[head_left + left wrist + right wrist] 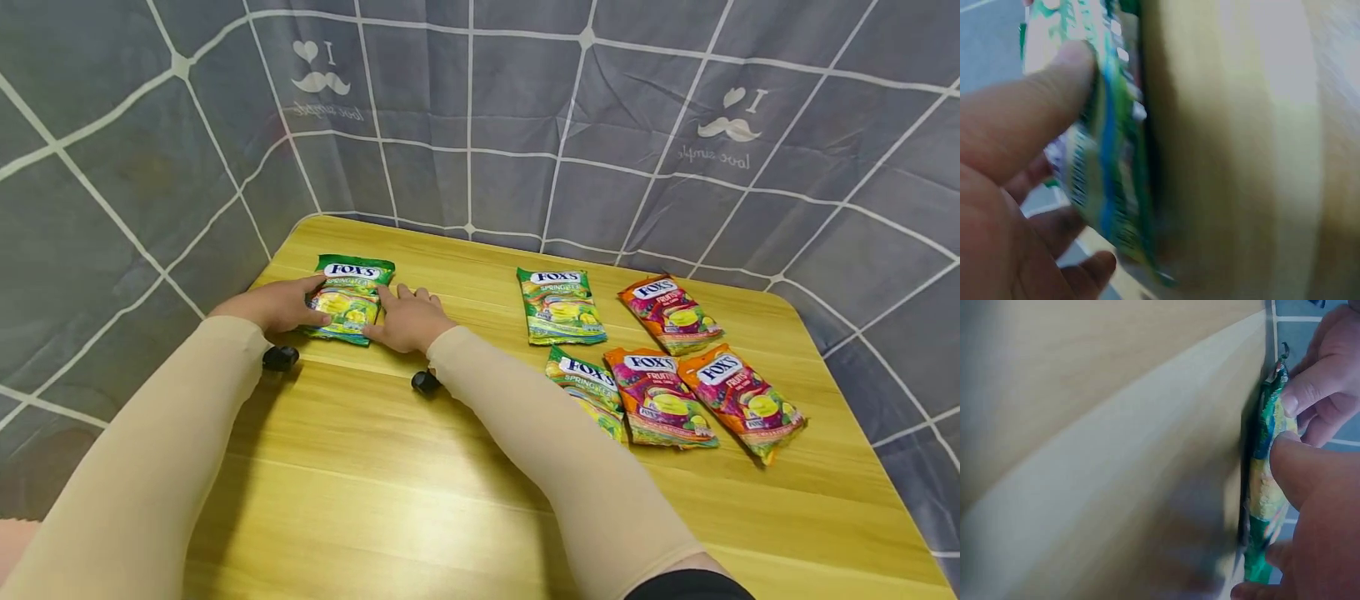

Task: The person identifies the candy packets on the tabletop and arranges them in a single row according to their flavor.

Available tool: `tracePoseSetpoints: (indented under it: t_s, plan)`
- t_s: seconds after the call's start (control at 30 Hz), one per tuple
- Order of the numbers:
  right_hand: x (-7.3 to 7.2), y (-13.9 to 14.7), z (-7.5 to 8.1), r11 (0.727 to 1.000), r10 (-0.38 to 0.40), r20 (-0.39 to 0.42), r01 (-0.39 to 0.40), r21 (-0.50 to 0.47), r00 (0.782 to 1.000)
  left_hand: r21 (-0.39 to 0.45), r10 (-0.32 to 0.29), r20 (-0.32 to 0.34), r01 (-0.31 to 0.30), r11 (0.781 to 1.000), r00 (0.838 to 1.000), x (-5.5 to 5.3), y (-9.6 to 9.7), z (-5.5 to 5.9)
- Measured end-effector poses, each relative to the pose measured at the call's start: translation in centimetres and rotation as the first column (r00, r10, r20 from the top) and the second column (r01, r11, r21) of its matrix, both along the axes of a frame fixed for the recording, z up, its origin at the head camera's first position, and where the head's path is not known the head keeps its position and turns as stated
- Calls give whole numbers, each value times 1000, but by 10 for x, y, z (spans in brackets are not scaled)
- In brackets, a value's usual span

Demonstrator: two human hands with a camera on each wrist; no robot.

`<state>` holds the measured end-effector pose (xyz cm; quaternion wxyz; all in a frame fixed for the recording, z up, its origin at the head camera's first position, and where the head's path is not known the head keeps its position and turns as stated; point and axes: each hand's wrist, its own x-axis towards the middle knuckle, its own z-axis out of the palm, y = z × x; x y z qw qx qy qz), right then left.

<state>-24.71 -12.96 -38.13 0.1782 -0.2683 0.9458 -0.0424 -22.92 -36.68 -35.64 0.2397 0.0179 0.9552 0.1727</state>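
Note:
A green bag of Fox's Spring Tea candy [347, 292] lies face up at the far left of the table. My left hand [279, 304] grips its left side, thumb on the printed front; the left wrist view shows that thumb [1063, 72] on the wrapper and the fingers around the edge. At the bag's right edge, my right hand [411, 319] touches it with fingers spread and fairly straight. In the right wrist view the right thumb [1294, 453] rests on the bag [1266, 487], seen nearly edge-on.
Another green candy bag [561, 307] lies farther right on the wooden table [360, 500]. A second green bag [588, 387] is partly hidden by my right sleeve. Beside it lie three red-orange Fruits candy bags [663, 400]. Grey checked cloth [517, 100] hangs around the table's back and sides.

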Motion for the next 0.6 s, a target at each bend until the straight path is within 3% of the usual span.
tracePoseSetpoints:
  t_s: [0.13,0.3,0.47,0.6]
  plan:
    - [0,17,7,1000,27,-19,-28,-11,999,-71,-32,-44,29,997,999,-2,16,8]
    - [-7,54,18,999,41,-39,-41,-5,998,-104,-77,-157,61,993,985,-6,53,16]
    - [-19,98,27,1000,27,-61,-27,12,998,10,-75,-233,80,997,970,-12,99,14]
    - [-30,140,29,1000,-18,-71,19,7,997,114,-73,-242,103,988,967,-17,138,4]
